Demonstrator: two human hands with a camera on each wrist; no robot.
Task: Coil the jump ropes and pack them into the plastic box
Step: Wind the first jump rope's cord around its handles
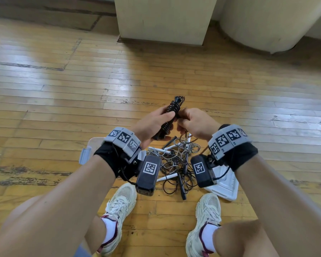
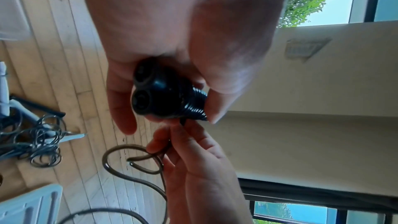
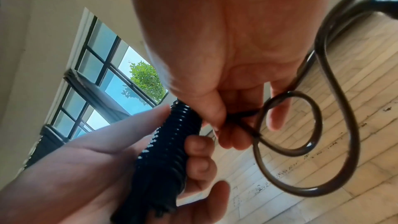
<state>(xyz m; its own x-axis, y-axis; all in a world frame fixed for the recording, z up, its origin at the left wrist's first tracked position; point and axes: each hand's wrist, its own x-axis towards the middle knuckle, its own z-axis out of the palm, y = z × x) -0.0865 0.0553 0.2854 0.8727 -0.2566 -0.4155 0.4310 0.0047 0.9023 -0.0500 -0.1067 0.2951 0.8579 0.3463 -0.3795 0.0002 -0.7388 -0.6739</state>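
Black cord is wound tight round paired handles (image 1: 170,117) gripped in the left hand (image 1: 152,125), the right hand (image 1: 193,123) pinches its tail (image 3: 301,125), while tangled ropes (image 1: 176,160) wait on the floor (image 1: 63,89) and the box (image 1: 224,182) looks unfilled.

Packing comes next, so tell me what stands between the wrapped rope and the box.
Nothing visible does. The left hand grips the rope near the box, mostly hidden by that wrist; the lid lies off to the side. The right hand pinches the loose tail.
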